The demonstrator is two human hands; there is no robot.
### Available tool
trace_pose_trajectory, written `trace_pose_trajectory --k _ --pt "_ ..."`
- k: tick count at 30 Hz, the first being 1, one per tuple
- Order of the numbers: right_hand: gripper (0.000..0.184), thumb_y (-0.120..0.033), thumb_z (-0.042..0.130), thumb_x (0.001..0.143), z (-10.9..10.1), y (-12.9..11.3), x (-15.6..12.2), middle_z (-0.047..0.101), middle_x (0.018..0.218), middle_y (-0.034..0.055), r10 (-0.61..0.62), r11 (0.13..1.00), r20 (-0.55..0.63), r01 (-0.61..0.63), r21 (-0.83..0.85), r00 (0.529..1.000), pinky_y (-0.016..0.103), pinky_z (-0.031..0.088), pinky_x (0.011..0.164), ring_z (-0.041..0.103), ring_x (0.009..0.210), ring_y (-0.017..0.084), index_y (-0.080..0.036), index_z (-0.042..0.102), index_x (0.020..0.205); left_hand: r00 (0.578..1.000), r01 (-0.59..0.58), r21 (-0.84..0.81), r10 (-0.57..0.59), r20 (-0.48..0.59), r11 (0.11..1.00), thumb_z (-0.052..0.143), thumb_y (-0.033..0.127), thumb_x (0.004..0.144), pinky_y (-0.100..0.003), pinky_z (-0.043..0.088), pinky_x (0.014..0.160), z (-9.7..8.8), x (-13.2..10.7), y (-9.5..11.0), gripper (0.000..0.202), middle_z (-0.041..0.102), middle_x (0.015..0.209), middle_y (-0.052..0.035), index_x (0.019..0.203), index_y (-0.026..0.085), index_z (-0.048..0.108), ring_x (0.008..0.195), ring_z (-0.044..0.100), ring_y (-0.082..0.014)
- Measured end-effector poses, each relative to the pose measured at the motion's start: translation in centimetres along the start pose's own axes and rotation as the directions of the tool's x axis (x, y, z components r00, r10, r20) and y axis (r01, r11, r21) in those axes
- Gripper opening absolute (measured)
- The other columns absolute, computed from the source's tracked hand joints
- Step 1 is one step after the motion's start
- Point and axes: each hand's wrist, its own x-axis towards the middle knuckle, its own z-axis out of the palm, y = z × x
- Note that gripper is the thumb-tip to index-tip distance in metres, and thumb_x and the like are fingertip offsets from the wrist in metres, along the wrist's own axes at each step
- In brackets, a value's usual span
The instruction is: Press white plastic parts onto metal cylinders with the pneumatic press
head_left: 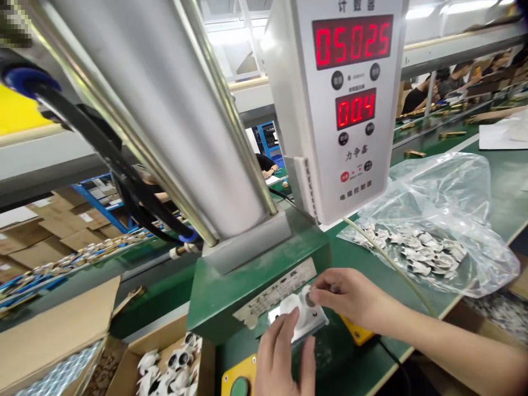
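A white plastic part (290,307) sits on a small metal fixture (315,320) at the foot of the green press (264,275). My left hand (282,355) is at the fixture's near left side, with fingers and thumb apart and fingertips close to the white part. At the right end of the fixture, the thumb and fingers of my right hand (350,297) are pinched together beside a small round greyish piece (309,298). What lies inside that pinch is mostly hidden by the fingers.
A counter box (350,110) with red digits hangs right of the press cylinder (165,110). A clear bag (445,192) of white pieces lies at right. A cardboard box (136,360) of white parts stands lower left. Yellow button boxes (358,331) flank the fixture. People sit far off.
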Motion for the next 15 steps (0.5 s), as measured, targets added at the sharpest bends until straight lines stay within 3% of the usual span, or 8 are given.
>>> trace_pose_trajectory --k 3,6,9,12,15 --pt "0.036 -0.046 0.046 0.088 2.6 -0.4 1.7 0.059 0.063 0.0014 -0.015 1.0 0.026 0.015 -0.003 1.0 0.024 0.03 0.047 0.048 0.054 0.013 -0.019 0.066 0.075 0.993 0.059 0.122 -0.07 0.092 0.991 0.047 0.035 0.088 -0.047 0.048 0.082 0.5 0.7 -0.5 0.036 0.059 0.116 -0.0086 0.123 0.031 0.051 0.106 0.054 -0.0294" --pt "0.032 -0.04 0.045 0.089 3.1 -0.4 2.3 0.062 0.071 0.0029 -0.089 0.994 -0.001 0.089 -0.067 0.996 0.024 0.036 0.056 0.055 0.065 0.017 -0.019 0.065 0.075 0.99 0.066 0.185 -0.087 0.108 0.98 0.042 0.037 0.091 -0.047 0.049 0.079 0.3 1.4 -1.2 0.031 0.062 0.108 -0.0115 0.115 0.024 0.056 0.1 0.057 -0.0289" --pt "0.03 -0.037 0.043 0.09 3.2 -0.2 2.2 0.062 0.076 0.0037 -0.169 0.967 -0.018 0.162 -0.199 0.985 0.026 0.039 0.064 0.057 0.073 0.019 -0.02 0.062 0.075 0.997 -0.033 0.267 0.015 0.072 0.963 0.044 0.037 0.091 -0.042 0.051 0.076 0.0 1.8 -1.9 0.029 0.066 0.096 -0.0103 0.111 0.022 0.059 0.092 0.061 -0.0261" --pt "0.027 -0.038 0.044 0.09 3.5 0.3 2.1 0.061 0.078 0.0035 -0.163 0.943 -0.041 0.143 -0.301 0.986 0.027 0.038 0.062 0.057 0.072 0.018 -0.02 0.058 0.076 0.98 -0.2 0.35 0.179 0.092 0.915 0.052 0.032 0.088 -0.037 0.053 0.069 0.0 1.9 -2.3 0.026 0.069 0.085 -0.0073 0.109 0.02 0.06 0.08 0.063 -0.0232" --pt "0.023 -0.039 0.046 0.089 3.8 0.7 2.1 0.061 0.084 0.0031 -0.114 0.955 -0.054 0.095 -0.279 0.992 0.027 0.039 0.065 0.058 0.077 0.019 -0.021 0.058 0.081 0.987 -0.16 0.391 0.144 0.07 0.906 0.052 0.031 0.088 -0.039 0.054 0.068 0.2 1.9 -2.3 0.022 0.068 0.084 -0.0089 0.102 0.02 0.065 0.079 0.063 -0.0242"
